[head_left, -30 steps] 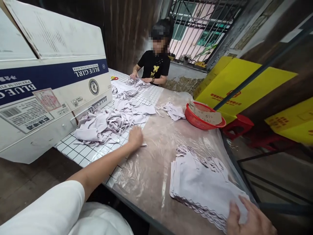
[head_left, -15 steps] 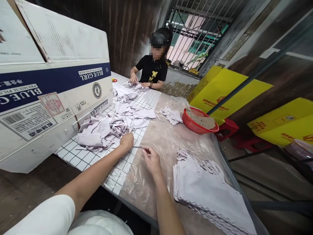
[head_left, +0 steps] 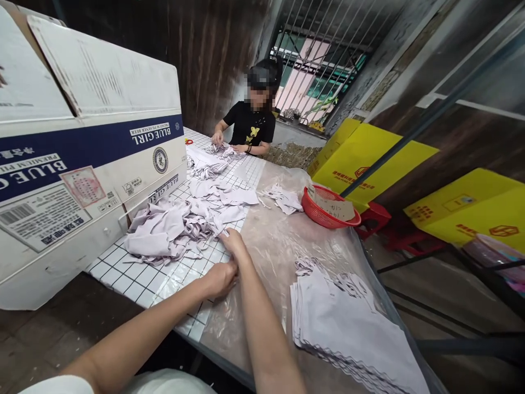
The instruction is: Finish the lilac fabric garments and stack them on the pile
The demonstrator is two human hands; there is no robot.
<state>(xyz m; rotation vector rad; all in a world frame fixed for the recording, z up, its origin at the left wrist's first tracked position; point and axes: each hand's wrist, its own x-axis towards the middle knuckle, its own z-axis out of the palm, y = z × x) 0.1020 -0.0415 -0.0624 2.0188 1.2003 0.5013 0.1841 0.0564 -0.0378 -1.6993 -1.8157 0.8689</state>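
My left hand (head_left: 222, 279) is closed low over the table, just in front of my right wrist; whatever its fingers hold is hidden. My right hand (head_left: 233, 242) reaches past it to the near right edge of a loose heap of pale lilac fabric pieces (head_left: 159, 232). Its fingertips are closed together on the edge of one piece there, partly hidden by the hand itself. To the right of my right forearm lies a neat stack of lilac fabric panels (head_left: 344, 317) with scalloped edges and narrow strips at the top.
A large white and blue carton (head_left: 94, 153) stands along the left. A red basket (head_left: 328, 208) holding a piece of cardboard sits at the table's right edge, near a small fabric pile (head_left: 283, 198). Across the table a person (head_left: 250, 126) handles fabric. Yellow boxes (head_left: 369, 161) stand beyond.
My left hand has drawn back towards me from the heap's edge. My right hand has moved forward and left to the heap. The thin strand between the hands no longer shows.
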